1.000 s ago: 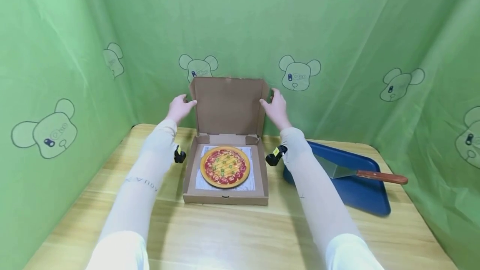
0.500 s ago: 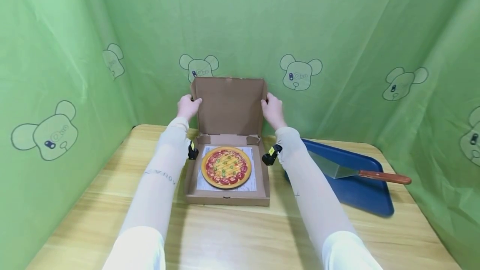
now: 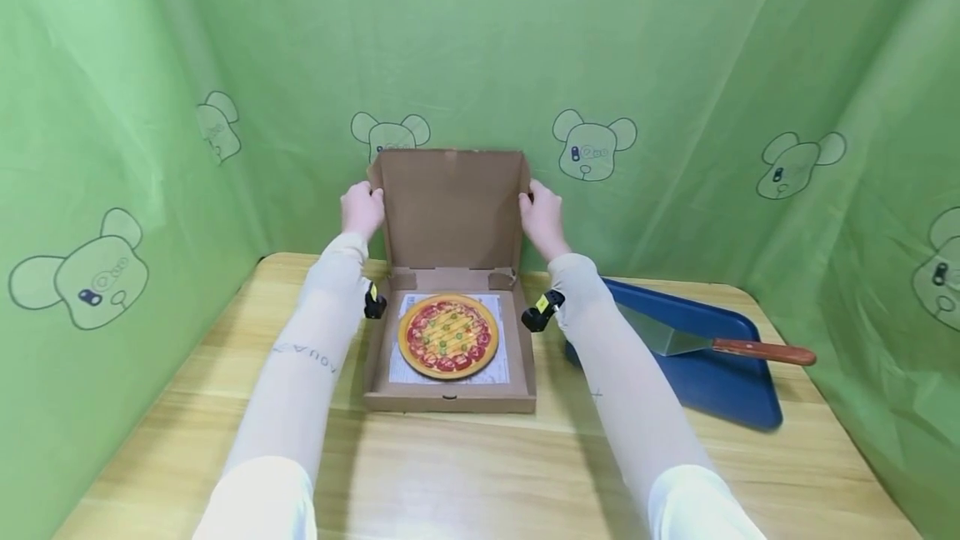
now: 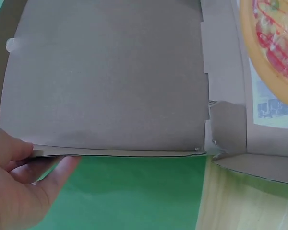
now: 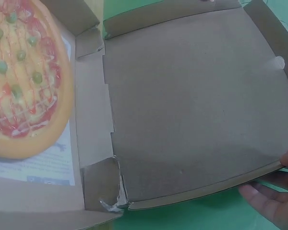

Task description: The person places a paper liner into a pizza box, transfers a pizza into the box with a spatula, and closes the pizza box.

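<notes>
A brown cardboard pizza box stands on the table with its lid raised upright at the back. Inside lies a round pizza on a sheet of printed paper. My left hand pinches the lid's left side edge, thumb on the inner face and fingers behind, as the left wrist view also shows. At the opposite side edge, my right hand pinches the lid the same way. In the right wrist view only part of the right hand shows, at the lower right corner.
Right of the box lies a blue tray, partly behind the right forearm. A metal pizza server with a wooden handle rests across it, the handle jutting past the tray's edge. Green curtains surround the wooden table at the back and sides.
Both hands have closed in from beside the lid to grip its side edges. The lid still stands upright; pizza, tray and server stay in place.
</notes>
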